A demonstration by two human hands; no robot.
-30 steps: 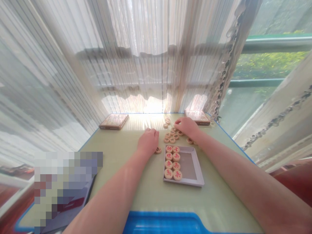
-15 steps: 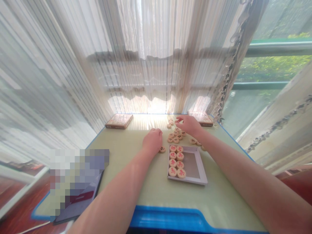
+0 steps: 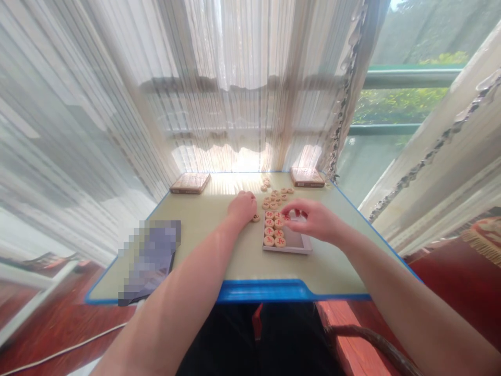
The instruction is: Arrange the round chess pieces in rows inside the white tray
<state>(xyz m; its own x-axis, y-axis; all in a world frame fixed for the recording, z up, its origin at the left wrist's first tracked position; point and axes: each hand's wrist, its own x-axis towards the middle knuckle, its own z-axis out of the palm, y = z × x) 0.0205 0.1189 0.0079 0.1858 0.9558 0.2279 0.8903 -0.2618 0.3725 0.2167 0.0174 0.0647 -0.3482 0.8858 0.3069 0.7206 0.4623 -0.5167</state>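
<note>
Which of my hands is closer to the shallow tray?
Right. Your right hand is over the far right part of the tray. Your left hand is off to the tray's left, beside a black-marked piece.

Left hand [image 3: 241, 207] curled; right hand [image 3: 316, 219] pinching.

The left hand [image 3: 242, 205] and the right hand [image 3: 313, 219] are bare, and so are both forearms, which broaden from narrow wrists towards the bottom of the view. Below the table's [image 3: 242, 263] near edge, black trousers [image 3: 293, 339] cover both legs, the cloth plain and too dark to tell seams or folds.
</note>
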